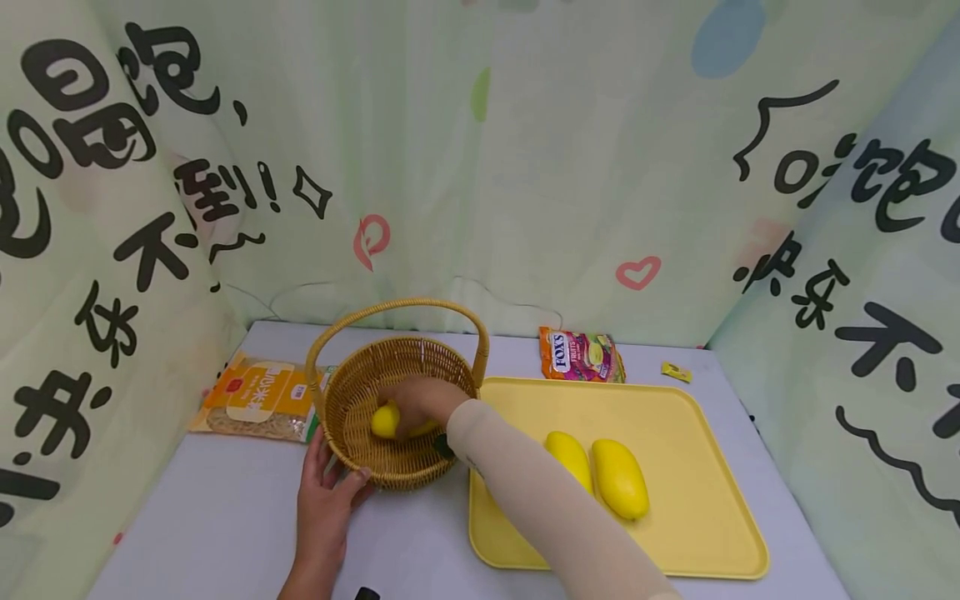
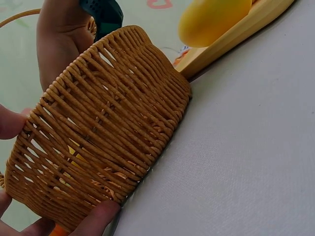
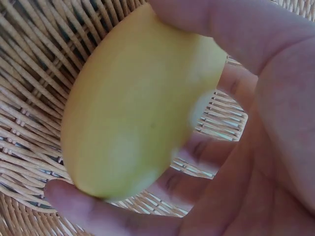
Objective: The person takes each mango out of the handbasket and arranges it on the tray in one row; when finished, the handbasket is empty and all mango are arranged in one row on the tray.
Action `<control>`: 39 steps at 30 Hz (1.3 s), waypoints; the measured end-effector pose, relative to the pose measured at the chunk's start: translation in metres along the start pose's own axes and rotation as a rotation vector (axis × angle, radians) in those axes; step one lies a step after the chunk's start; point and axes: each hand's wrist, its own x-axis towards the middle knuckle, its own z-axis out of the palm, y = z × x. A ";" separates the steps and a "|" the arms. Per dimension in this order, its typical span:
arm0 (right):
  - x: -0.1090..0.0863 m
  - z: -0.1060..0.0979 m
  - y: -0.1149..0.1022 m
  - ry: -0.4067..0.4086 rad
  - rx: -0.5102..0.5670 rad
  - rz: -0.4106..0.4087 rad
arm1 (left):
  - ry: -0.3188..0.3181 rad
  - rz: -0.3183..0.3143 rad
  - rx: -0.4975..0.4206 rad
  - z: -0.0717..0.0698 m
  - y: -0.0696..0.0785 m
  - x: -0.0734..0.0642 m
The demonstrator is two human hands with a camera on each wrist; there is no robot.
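Note:
A wicker basket (image 1: 405, 479) with a tall arched handle stands at the middle left of the table. My right hand (image 1: 423, 402) reaches inside it and grips a yellow mango (image 3: 133, 113), fingers and thumb around the fruit. In the right wrist view the mango lies close against the woven wall; whether it touches the bottom I cannot tell. My left hand (image 1: 322, 508) holds the basket's near left side, thumb at the rim and fingers on the wicker wall. Two more mangoes, one (image 1: 621, 479) whole in view and another (image 1: 567, 458) partly behind my right sleeve, lie on the yellow tray (image 1: 697, 483).
Left of the basket lies an orange-labelled bag of grain (image 1: 258, 398), partly behind it. A candy bag (image 1: 581, 356) sits behind the tray, and a small yellow packet (image 1: 676, 372) lies at the back right. Printed curtains (image 1: 555, 167) enclose the table's back and sides.

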 end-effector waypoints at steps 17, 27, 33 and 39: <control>-0.003 -0.009 0.010 -0.062 0.145 0.034 | -0.031 0.026 -0.027 0.000 -0.002 0.003; -0.010 -0.007 0.016 -0.018 0.229 0.011 | -0.030 0.019 -0.025 -0.001 -0.002 0.003; -0.020 -0.007 0.018 0.024 0.272 -0.034 | -0.030 0.013 -0.019 -0.001 -0.002 0.001; -0.034 -0.007 0.020 0.073 0.325 -0.073 | -0.022 0.014 -0.009 -0.001 -0.001 0.000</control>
